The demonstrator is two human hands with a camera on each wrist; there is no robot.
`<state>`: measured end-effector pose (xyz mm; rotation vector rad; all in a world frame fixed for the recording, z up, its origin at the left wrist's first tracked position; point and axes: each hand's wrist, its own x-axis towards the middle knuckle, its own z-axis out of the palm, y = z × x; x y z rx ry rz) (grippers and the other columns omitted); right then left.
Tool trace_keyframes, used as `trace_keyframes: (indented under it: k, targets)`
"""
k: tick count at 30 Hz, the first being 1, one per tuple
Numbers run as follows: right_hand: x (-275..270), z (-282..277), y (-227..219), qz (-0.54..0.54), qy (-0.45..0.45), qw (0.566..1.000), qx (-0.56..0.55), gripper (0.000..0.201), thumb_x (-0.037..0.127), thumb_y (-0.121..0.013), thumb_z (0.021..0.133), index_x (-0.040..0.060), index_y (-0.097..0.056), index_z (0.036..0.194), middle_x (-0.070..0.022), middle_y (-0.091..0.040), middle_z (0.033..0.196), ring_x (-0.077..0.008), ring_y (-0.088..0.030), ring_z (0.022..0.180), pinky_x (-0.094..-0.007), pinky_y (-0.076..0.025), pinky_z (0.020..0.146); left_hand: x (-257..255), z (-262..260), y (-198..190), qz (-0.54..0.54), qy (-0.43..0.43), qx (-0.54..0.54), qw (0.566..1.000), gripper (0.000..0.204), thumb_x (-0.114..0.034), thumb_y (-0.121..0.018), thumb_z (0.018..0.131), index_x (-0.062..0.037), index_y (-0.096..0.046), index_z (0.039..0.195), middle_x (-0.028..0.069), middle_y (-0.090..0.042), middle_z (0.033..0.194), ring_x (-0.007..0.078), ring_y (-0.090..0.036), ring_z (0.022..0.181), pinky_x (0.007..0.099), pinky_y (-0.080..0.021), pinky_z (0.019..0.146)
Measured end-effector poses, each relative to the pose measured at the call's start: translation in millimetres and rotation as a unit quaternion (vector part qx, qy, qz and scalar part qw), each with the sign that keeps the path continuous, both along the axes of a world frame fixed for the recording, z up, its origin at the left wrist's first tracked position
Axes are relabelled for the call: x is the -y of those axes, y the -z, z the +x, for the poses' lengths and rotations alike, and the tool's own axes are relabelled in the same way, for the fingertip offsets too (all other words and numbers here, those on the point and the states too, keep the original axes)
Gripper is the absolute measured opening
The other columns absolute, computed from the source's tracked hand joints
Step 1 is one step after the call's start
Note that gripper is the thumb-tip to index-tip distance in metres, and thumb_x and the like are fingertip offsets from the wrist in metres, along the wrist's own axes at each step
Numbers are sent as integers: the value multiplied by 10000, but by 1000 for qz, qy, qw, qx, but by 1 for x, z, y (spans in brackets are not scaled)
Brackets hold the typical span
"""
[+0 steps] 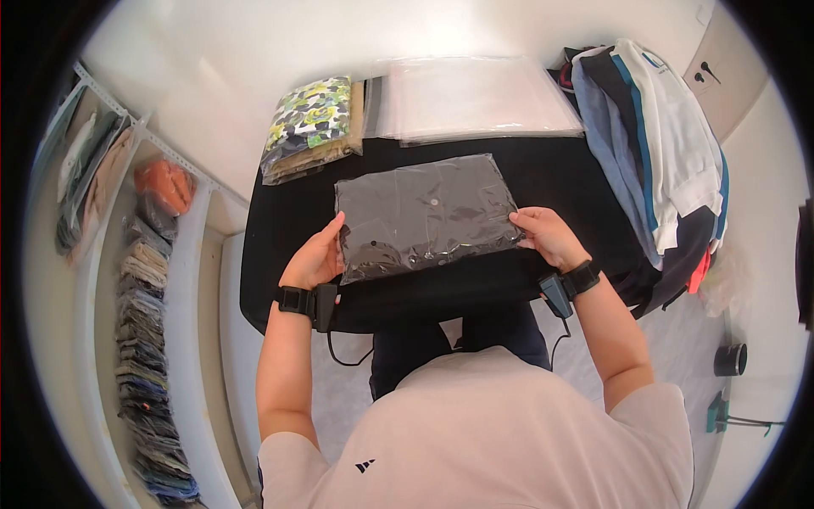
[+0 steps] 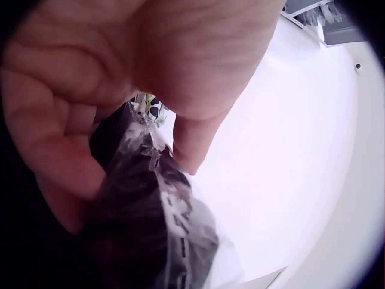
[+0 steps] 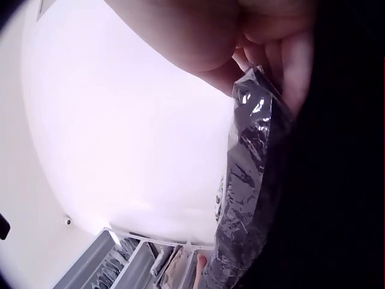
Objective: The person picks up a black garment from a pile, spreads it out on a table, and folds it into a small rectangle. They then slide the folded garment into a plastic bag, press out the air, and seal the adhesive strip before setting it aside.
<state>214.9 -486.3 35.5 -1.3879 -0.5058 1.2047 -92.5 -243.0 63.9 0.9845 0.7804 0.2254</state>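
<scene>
A dark folded garment in a clear plastic bag [image 1: 424,216] is held between both hands over the black table [image 1: 288,204]. The left hand [image 1: 315,254] pinches its left edge, thumb on top; in the left wrist view that hand [image 2: 138,72] has thumb and curled fingers on either side of the bag [image 2: 156,223]. At the opposite edge the right hand [image 1: 553,239] grips the corner with its thumb above. The right wrist view shows the right hand [image 3: 240,42] holding the shiny bag [image 3: 243,168], its fingers partly in shadow.
Behind the bag lie a stack of packed items with a floral one [image 1: 309,114] on top and flat clear bags [image 1: 479,93]. Several garments [image 1: 670,127] are piled at the table's right. Shelves [image 1: 186,280] with packed clothes stand at the left.
</scene>
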Motion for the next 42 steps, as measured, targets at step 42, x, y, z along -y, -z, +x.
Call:
trace_keyframes:
  k: [42]
  targets:
    - [14,-27,3,201,139,968,63,138,126,-467,955,28,-542,1017,-75,-624,777,-111,-596,613,-202,-472,557,-184,80,-17,116,-387,188,895,211,-168,-595,864,-32,-542,1017,83,-601,924,239,-603,866,387,-536,666]
